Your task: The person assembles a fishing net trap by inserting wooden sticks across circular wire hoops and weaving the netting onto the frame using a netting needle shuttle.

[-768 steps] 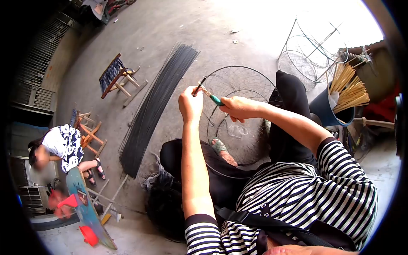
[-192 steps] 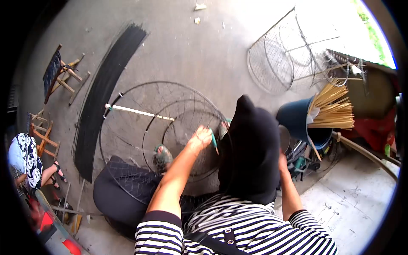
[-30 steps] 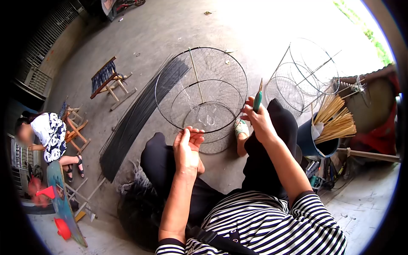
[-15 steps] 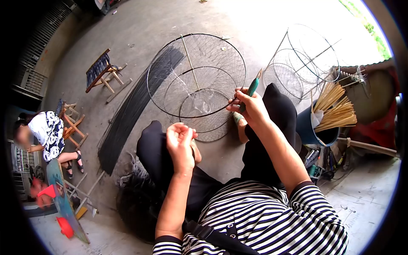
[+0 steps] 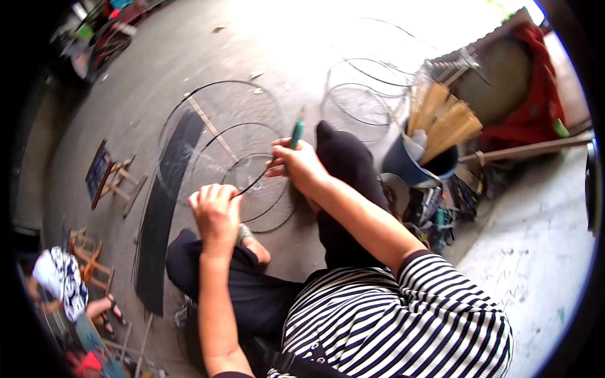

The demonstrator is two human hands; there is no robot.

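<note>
Between my knees stands a round wire-hooped net cage [image 5: 254,182], with its fine mesh partly blurred. My left hand [image 5: 215,211] has its fingers closed over the near side of the top hoop. In my right hand [image 5: 299,166] is a netting needle [image 5: 296,135] wound with green twine, its pale tip pointing up. The right fingers also lie against the hoop, a short way right of the left hand. A light wooden stick [image 5: 212,128] spans the cage from the far rim toward its middle.
A long bundle of black rods [image 5: 165,220] lies left of the cage. At right, a blue bucket [image 5: 403,160] holds wooden strips, with tools beneath. Another hooped cage [image 5: 362,104] stands ahead. Folding stools [image 5: 110,173] and a seated person [image 5: 63,283] are at left.
My left hand has moved from hanging free above my knee onto the hoop. The right hand keeps the netting needle near the rim. The view has swung to the right.
</note>
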